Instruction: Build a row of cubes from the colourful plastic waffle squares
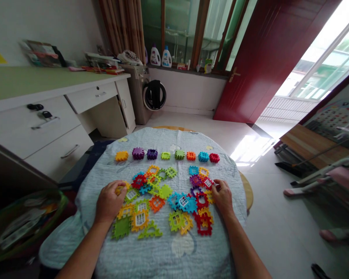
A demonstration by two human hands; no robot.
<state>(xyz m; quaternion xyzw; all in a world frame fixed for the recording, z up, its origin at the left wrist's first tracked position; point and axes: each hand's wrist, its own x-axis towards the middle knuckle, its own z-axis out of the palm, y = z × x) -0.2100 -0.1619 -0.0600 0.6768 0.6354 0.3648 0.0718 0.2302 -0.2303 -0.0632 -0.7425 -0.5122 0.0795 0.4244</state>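
At the left of the piles, my left hand (110, 200) is closed, thumb and fingers around a yellow plastic interlocking block (120, 189). My right hand (223, 197) pinches the edge of a red interlocking block (207, 183) with a white window insert. Beside my left hand lie a lime block with a window insert (131, 195), a dark red block (139, 181) and an orange block (157, 203). Near the right hand are a purple block (196, 180), several red and yellow pieces, and overlapping blue blocks (182, 201). A green triangular piece (150, 231) lies closest to me.
Stacks sorted by colour form a row across the far side, from a yellow stack (121, 156) to a red stack (214, 157). A light blue cloth (180, 267) covers the round table. A desk (55, 87) stands left, a pink chair (344, 176) right.
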